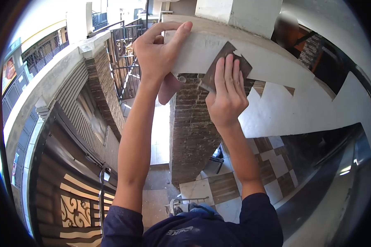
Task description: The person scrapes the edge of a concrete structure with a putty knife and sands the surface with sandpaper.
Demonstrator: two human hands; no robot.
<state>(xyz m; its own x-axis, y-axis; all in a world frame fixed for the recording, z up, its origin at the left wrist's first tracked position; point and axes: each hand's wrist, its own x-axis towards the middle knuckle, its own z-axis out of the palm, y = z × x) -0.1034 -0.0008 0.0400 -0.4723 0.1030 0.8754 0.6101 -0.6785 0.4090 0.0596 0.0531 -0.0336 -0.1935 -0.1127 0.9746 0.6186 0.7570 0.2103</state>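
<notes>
Right hand (228,103), flat with fingers together, presses thin, dark grey-brown, torn-edged square sheet (211,75) against front face of white painted ledge (193,51), seemingly for even contact, while left hand (157,55) grips the ledge's left end, probably for steadying.

The right hand (228,88) presses a dark, torn-edged sheet (226,68) flat against the white ledge (196,51). The left hand (160,51) grips the ledge's corner, above the stone-faced pillar (193,127) under the ledge.
</notes>
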